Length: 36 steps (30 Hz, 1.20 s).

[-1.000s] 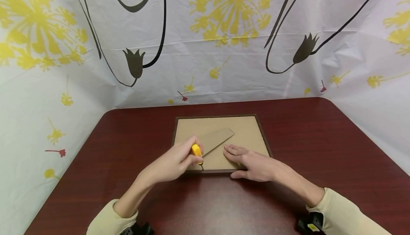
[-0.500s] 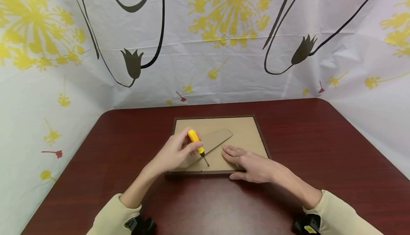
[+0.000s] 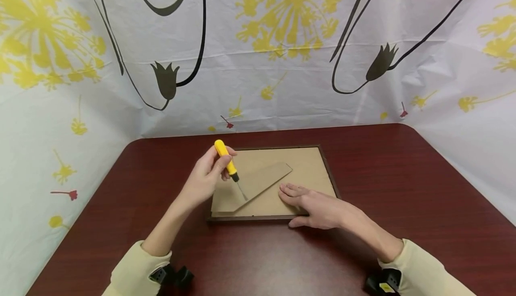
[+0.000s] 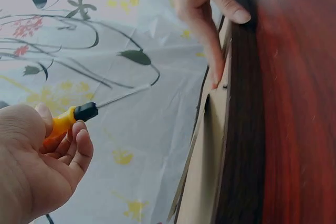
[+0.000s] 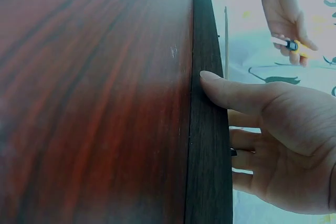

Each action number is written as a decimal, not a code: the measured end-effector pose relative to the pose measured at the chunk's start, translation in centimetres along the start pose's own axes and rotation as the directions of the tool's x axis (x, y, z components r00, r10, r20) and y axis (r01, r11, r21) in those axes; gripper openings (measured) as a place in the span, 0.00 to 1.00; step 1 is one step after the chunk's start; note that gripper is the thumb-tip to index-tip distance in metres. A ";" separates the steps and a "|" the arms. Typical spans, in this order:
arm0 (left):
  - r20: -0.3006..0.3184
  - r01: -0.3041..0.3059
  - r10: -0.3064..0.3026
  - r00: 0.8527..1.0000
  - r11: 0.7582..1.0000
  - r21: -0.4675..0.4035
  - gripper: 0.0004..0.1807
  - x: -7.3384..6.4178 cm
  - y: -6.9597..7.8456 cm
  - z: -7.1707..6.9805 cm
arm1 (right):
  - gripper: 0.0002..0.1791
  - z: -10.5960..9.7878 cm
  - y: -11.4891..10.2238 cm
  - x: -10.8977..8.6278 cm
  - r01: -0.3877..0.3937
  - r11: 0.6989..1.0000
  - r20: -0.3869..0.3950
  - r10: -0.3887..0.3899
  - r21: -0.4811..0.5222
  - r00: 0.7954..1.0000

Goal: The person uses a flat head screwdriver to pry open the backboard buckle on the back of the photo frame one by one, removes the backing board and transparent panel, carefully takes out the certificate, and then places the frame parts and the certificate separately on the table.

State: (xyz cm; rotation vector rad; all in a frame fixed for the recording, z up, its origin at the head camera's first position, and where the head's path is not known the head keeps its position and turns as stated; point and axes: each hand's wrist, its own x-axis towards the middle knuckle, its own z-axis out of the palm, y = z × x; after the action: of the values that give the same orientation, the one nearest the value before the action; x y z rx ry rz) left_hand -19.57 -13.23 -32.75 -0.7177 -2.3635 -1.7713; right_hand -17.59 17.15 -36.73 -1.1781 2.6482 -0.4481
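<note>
My left hand (image 3: 205,175) holds a yellow-handled screwdriver (image 3: 226,160), its shaft slanting down toward the board. In the left wrist view the screwdriver (image 4: 68,121) is pinched between thumb and fingers, its tip apart from the frame. A picture frame (image 3: 258,218) lies face down on the table, its tan backing board (image 3: 310,164) upward. Across that backing runs a slanted stand flap (image 3: 262,179). My right hand (image 3: 318,206) rests on the backing's front right part with fairly straight fingers. Its thumb (image 5: 231,90) lies against the frame's dark front side.
The dark red wooden table (image 3: 258,260) extends on all sides of the frame. A white cloth with yellow flowers and dark stems (image 3: 250,54) hangs behind and beside it. Black wrist cameras (image 3: 173,276) sit on both sleeves.
My left hand has lifted the screwdriver from the frame's front edge and carried it up and to the left, uncovering the flap's lower end. My right hand has stayed in place.
</note>
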 end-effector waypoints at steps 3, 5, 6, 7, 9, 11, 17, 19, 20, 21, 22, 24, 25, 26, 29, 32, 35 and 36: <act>-0.029 0.028 -0.027 0.999 1.000 0.014 0.12 0.0 -0.1 -1.0 | 0.39 -0.1 0.0 0.0 -0.006 1.000 0.010 0.006 0.006 1.000; -0.048 0.053 -0.052 0.997 0.999 0.006 0.14 0.0 -0.4 -1.6 | 0.39 -0.2 -0.1 0.0 -0.008 1.000 0.015 0.008 0.009 1.000; -0.057 0.067 -0.067 0.996 0.998 -0.003 0.15 0.0 -0.5 -1.9 | 0.39 -0.2 0.0 0.0 -0.009 1.000 0.016 0.009 0.009 1.000; -0.067 0.080 -0.081 0.994 0.997 -0.013 0.15 -0.1 -0.7 -2.2 | 0.39 -0.2 -0.1 0.0 -0.009 1.000 0.017 0.009 0.009 1.000; -0.082 0.107 -0.109 0.991 0.994 -0.024 0.17 -0.2 -1.0 -2.8 | 0.39 -0.2 0.0 0.1 -0.008 1.000 0.018 0.008 0.007 1.000; -0.092 0.143 -0.145 0.985 0.989 -0.032 0.18 -0.4 -1.4 -3.3 | 0.39 -0.2 0.0 0.1 -0.008 1.000 0.021 0.008 0.005 1.000; -0.104 0.256 -0.251 0.962 0.966 0.037 0.23 -1.5 -2.3 -5.1 | 0.39 -0.5 0.3 0.2 -0.001 1.000 0.053 0.000 0.016 0.999; -0.104 0.277 -0.269 0.958 0.958 0.074 0.24 -1.8 -2.7 -5.7 | 0.39 -0.6 0.5 0.2 0.000 1.000 0.061 -0.002 0.030 0.998; -0.100 0.285 -0.276 0.956 0.954 0.091 0.24 -2.0 -2.9 -6.0 | 0.39 -0.7 0.5 0.2 -0.003 0.999 0.066 0.000 0.039 0.998; -0.096 0.290 -0.280 0.955 0.951 0.110 0.23 -2.2 -3.0 -6.3 | 0.40 -0.7 0.6 0.1 -0.004 0.999 0.070 0.001 0.046 0.998; -0.092 0.297 -0.287 0.954 0.947 0.123 0.23 -2.4 -3.2 -6.6 | 0.40 -0.8 0.7 0.1 -0.011 0.999 0.075 0.007 0.053 0.997; -0.083 0.309 -0.300 0.950 0.938 0.159 0.22 -2.8 -3.4 -7.1 | 0.41 -0.9 0.8 0.1 -0.021 0.998 0.084 0.015 0.062 0.996; -0.079 0.317 -0.307 0.948 0.932 0.176 0.21 -3.0 -3.5 -7.3 | 0.42 -0.9 0.9 0.1 -0.022 0.998 0.087 0.016 0.064 0.996; -0.077 0.326 -0.317 0.945 0.926 0.192 0.21 -3.1 -3.6 -7.5 | 0.42 -0.9 0.9 0.1 -0.030 0.997 0.093 0.024 0.068 0.995; -0.072 0.361 -0.355 0.932 0.901 0.240 0.20 -3.6 -3.9 -8.1 | 0.42 -1.0 0.9 0.0 -0.038 0.997 0.098 0.031 0.073 0.995; -0.065 0.396 -0.394 0.917 0.874 0.284 0.20 -3.9 -4.3 -8.5 | 0.43 -1.0 1.0 0.0 -0.045 0.996 0.101 0.036 0.079 0.994; -0.052 0.416 -0.423 0.904 0.849 0.327 0.19 -4.2 -4.8 -8.7 | 0.43 -1.0 1.0 0.1 -0.048 0.995 0.101 0.039 0.084 0.994; -0.046 0.419 -0.430 0.902 0.842 0.339 0.18 -4.4 -4.9 -8.7 | 0.43 -1.0 1.0 0.1 -0.049 0.995 0.102 0.040 0.086 0.994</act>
State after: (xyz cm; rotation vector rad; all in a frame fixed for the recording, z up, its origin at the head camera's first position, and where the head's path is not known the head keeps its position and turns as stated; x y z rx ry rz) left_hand -19.53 -23.72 -35.87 -0.1785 -2.9201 -1.4027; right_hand -18.65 17.88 -36.11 -1.0845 2.5368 -0.4798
